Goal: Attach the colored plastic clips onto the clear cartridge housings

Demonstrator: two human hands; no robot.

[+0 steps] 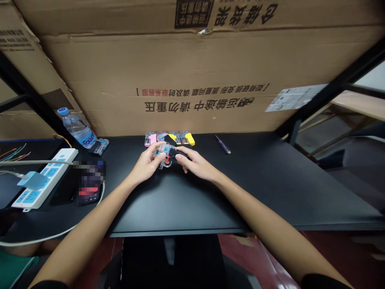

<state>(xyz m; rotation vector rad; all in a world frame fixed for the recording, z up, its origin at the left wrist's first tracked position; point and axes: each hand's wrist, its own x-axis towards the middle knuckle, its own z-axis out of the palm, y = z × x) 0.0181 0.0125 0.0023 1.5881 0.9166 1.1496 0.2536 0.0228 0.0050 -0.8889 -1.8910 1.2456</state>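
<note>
My left hand (146, 162) and my right hand (194, 162) meet over the middle of the black table (270, 180). Together they hold a small clear plastic cartridge (165, 155) with black, blue and red parts inside. The left fingers curl round its left side; the right fingers pinch its dark right end. Just behind it, a row of similar cartridges lies against the cardboard: a pink one (150, 139) and yellow ones (187, 138).
A big cardboard box (192, 76) walls off the back of the table. At the left are a water bottle (76, 127), a small clear piece (100, 146), a white power strip (45, 176) and a phone (88, 186). A small screwdriver (223, 145) lies to the right.
</note>
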